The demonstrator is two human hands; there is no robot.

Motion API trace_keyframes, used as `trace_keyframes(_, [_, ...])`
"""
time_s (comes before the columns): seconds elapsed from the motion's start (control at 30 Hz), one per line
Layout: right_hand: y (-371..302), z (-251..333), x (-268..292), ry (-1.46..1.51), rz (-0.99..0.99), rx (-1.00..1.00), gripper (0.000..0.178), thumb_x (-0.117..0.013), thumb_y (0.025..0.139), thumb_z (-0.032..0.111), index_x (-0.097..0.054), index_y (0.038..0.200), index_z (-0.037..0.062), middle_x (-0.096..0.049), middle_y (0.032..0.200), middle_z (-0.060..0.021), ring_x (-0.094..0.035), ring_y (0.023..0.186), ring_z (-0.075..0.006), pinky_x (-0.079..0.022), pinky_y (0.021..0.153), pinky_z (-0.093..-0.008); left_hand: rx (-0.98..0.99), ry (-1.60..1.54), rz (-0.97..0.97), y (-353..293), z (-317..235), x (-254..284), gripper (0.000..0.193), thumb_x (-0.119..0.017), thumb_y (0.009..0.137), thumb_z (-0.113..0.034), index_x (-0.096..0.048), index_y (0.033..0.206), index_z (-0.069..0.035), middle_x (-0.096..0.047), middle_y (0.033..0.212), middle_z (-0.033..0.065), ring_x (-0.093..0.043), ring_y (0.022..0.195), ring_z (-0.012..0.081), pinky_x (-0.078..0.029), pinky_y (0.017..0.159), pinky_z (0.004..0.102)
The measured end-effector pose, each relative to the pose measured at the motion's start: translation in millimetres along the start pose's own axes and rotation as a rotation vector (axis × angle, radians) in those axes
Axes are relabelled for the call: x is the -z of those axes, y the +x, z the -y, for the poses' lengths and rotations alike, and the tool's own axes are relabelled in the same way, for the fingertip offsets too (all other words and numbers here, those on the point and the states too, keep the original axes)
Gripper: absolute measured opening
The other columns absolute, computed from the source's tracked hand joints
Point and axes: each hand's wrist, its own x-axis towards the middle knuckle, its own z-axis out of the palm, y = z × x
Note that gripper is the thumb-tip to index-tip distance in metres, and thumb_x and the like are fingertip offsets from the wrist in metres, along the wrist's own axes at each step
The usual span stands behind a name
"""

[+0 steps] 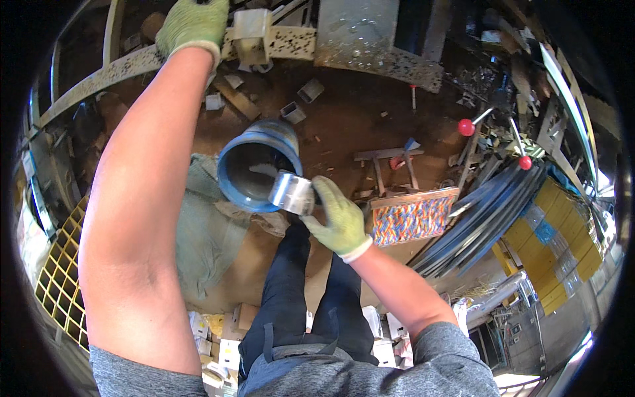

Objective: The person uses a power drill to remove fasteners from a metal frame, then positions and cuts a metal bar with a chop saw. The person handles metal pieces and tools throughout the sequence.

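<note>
In a pale green work glove, my right hand [338, 221] grips a short, shiny metal cylinder [292, 193] by its right end. The cylinder is held over the near right rim of a blue bucket [228, 192], which has a dark inside with a light patch in it. My left arm reaches far forward. At the upper edge of the picture, my gloved left hand [193, 30] is beside a pitted metal beam [291, 43] and a pale square block [252, 25]. Its fingertips are cut off by the edge, so what they touch is hidden.
A grey-green sheet [208, 238] lies left of my legs. To the right stands a stool with a colourful woven seat [411, 218], near a bundle of dark rods [476, 212]. Levers end in red knobs [466, 127]. Square metal tube pieces [293, 112] lie beyond the bucket.
</note>
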Motion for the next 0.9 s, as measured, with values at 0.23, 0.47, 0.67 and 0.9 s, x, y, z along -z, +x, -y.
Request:
trace_keyframes(0.23, [42,-30,-118,-0.306,0.34,0.226,0.078,-0.084,0.095,0.023,-0.057,0.167,0.0071,-0.064,0.169,-0.0213,-0.083,0.113,-0.0397,-0.067,0.095,-0.0551,-0.003,-0.015,0.023,-9,-9,11,0.065,-0.066,0.113,-0.071,-0.084,0.146,-0.018,-0.083,0.144,0.0205,-0.077,0.137,0.045,-0.058,0.118,0.0537])
trace_keyframes(0.47, [75,-49,-173,-0.445,0.27,0.166,0.06,-0.067,0.107,0.018,-0.058,0.165,0.0048,-0.067,0.161,-0.0251,-0.085,0.101,-0.0357,-0.071,0.086,-0.0545,-0.07,-0.046,-0.007,-3,1,2,0.066,-0.066,0.112,-0.071,-0.084,0.144,-0.015,-0.083,0.143,0.0221,-0.076,0.137,0.0453,-0.058,0.117,0.0541])
trace_keyframes(0.67, [86,-51,-200,-0.41,0.413,-0.119,0.077,-0.085,0.099,0.031,-0.057,0.167,0.0071,-0.07,0.156,-0.0253,-0.084,0.112,-0.0397,-0.069,0.09,-0.0573,-0.062,-0.027,-0.003,-1,2,1,0.068,-0.065,0.112,-0.072,-0.084,0.143,-0.015,-0.084,0.143,0.0221,-0.076,0.137,0.0454,-0.058,0.117,0.0542])
trace_keyframes(0.9, [96,-37,-191,-0.228,0.487,-0.33,0.077,-0.089,0.098,0.041,-0.063,0.162,0.007,-0.074,0.153,-0.0268,-0.081,0.127,-0.0434,-0.066,0.104,-0.0573,-0.056,-0.022,-0.005,-2,1,1,0.07,-0.065,0.111,-0.074,-0.084,0.144,-0.016,-0.084,0.143,0.0214,-0.077,0.138,0.045,-0.058,0.118,0.0539])
